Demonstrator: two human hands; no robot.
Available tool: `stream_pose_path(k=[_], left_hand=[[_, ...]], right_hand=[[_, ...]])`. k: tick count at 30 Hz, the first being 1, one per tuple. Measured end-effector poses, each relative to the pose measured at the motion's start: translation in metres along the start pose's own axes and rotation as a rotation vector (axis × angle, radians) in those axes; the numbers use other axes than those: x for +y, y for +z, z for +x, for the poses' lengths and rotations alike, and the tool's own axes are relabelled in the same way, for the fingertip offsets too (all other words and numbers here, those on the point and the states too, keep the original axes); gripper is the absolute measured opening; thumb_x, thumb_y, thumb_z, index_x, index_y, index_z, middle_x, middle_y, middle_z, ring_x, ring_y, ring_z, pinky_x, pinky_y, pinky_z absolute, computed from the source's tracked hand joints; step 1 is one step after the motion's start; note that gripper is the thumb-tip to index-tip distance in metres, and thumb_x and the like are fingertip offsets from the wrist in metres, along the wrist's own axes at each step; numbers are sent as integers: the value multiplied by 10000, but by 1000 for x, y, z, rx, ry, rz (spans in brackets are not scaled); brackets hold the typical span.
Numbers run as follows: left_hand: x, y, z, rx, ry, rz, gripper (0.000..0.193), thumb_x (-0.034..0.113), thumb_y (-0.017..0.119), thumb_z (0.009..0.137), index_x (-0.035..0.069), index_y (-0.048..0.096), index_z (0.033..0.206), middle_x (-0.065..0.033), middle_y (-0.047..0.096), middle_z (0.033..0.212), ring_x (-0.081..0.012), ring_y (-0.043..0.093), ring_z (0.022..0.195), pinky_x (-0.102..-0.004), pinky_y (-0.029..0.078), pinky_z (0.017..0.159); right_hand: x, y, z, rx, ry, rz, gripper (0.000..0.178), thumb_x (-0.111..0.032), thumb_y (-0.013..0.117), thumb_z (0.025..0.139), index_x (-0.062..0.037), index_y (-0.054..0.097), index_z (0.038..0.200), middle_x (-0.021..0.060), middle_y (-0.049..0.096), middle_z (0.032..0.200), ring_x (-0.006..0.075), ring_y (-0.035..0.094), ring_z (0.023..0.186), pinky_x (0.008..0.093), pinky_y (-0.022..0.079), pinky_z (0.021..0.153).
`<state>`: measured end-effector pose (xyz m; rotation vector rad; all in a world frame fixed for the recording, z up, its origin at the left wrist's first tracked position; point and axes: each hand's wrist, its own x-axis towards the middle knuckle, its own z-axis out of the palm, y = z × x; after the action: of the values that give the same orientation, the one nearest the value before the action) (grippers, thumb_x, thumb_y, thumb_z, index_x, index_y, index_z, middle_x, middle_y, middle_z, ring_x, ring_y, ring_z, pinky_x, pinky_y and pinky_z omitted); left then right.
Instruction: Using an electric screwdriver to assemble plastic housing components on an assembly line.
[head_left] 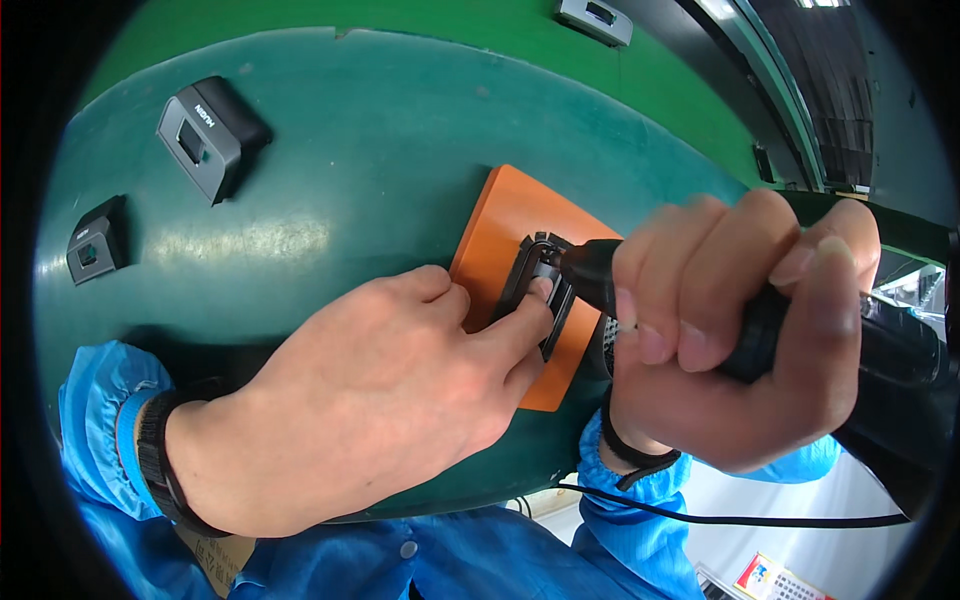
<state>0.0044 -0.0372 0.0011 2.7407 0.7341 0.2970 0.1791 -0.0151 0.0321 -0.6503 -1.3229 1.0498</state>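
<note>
My right hand (740,300) is wrapped around a black electric screwdriver (590,272). Its tip points left and down, at the upper end of a black plastic housing (518,268) with a slot-like recess. This housing lies in an orange fixture block (500,215) on the green work surface. From the left, my left hand (390,390) is closed over the housing, a fingertip pressing into its recess and the other fingers curled at its side. The screwdriver's nose and my fingers hide part of the housing; whether a screw sits under the tip I cannot make out.
Two grey-and-black device covers with rectangular windows stand to the left, a larger cover (205,140) and a smaller cover (97,240). A similar cover (597,20) lies on the green strip beyond the table. A black cable (700,516) runs along the lower right.
</note>
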Motion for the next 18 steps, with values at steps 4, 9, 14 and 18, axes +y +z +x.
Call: stream_pose_path(k=[4, 9, 14, 18], left_hand=[[0, 1, 1, -10, 3, 6, 245, 130, 662, 746, 34, 694, 970, -47, 612, 1081, -145, 606, 771, -270, 479, 703], [1, 4, 1, -4, 0, 17, 253, 127, 666, 755, 35, 696, 989, -52, 626, 1145, -148, 604, 760, -270, 482, 706], [0, -5, 8, -61, 51, 32, 349, 138, 692, 736, 21, 687, 1065, -82, 609, 1342, -152, 604, 745, -268, 500, 707], [1, -13, 8, -103, -5, 21, 457, 168, 757, 672, 10, 677, 1093, -98, 595, 1370, -165, 593, 729, -286, 516, 718]], right_hand=[[5, -2, -1, 0, 9, 37, 202, -243, 355, 1032, -86, 460, 960, 2, 397, 566, 120, 353, 423, 295, 362, 427], [8, -8, 0, 2, 22, 105, 192, -232, 360, 1029, -84, 452, 949, 1, 407, 573, 120, 369, 430, 290, 367, 428], [-46, -51, -2, 117, -112, -81, 212, -254, 404, 1015, -91, 485, 906, -25, 414, 573, 78, 393, 443, 239, 363, 434], [-44, -73, -6, 179, -86, -132, 217, -249, 432, 1016, -82, 553, 951, -38, 393, 565, 66, 386, 448, 245, 351, 442]])
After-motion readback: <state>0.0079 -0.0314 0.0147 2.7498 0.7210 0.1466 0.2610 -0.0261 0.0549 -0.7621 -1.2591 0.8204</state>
